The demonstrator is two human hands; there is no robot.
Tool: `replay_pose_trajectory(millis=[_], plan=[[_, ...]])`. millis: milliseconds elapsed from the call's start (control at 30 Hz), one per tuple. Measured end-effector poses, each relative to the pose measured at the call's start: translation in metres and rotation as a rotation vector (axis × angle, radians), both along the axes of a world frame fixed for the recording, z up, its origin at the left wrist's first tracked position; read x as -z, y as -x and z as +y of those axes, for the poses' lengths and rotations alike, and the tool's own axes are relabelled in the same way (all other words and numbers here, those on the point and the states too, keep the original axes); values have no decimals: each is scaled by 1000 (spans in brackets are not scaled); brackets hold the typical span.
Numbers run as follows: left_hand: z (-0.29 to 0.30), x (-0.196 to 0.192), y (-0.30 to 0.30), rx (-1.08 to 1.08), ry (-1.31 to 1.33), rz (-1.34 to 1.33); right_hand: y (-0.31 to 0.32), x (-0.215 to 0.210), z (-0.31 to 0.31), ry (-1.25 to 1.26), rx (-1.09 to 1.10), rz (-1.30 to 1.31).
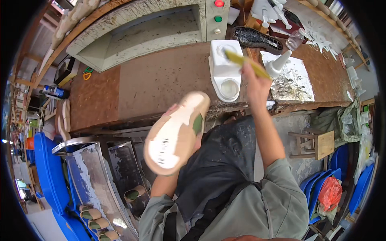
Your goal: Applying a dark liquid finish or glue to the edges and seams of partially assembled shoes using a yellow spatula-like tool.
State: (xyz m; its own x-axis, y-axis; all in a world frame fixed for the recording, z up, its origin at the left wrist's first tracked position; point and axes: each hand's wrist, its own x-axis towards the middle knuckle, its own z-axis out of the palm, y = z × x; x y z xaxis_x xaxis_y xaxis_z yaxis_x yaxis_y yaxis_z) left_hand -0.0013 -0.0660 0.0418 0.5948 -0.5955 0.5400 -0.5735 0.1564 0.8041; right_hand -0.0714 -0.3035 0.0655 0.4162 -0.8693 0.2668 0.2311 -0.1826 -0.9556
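My left hand (198,143) is closed around a beige slipper (186,124), held tilted in front of my lap with its pale underside towards me. A green patch shows on the slipper's side, and most of that hand is hidden behind it. In my right hand (257,85) is a yellow-handled brush (245,62), blurred by motion. Its far end is over the round opening on top of a white plastic glue pot (226,71), where I cannot make out the bristles. A lower round cup sits at the pot's near end.
Right of the pot, a white nozzle bottle (277,65) stands on a stained sheet (295,84). Behind are a dark shoe sole (257,39) and a clear jar (295,39). A boxy machine (136,36) spans the bench's back. Slippers (98,223) rest on a rack at lower left; a wooden stool (315,143) is right.
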Motion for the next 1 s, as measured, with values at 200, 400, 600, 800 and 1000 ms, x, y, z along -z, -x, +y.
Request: replay_pose_trajectory(millis=[200, 400, 600, 800, 1000], plan=[[-27, 34, -11, -290, -397, -144, 20, 15, -26, 29, -53, 396], [-38, 60, -13, -278, -656, -311, 33, 46, -6, 54, -110, 361], [-44, 105, -16, -180, -94, -291, 31, 58, -9, 321, -120, 448], [-47, 123, -11, -188, 157, -339, 31, 58, -8, 302, -144, 481], [-17, 147, -2, -147, -215, 159, 29, 60, -11, 288, -197, 504]])
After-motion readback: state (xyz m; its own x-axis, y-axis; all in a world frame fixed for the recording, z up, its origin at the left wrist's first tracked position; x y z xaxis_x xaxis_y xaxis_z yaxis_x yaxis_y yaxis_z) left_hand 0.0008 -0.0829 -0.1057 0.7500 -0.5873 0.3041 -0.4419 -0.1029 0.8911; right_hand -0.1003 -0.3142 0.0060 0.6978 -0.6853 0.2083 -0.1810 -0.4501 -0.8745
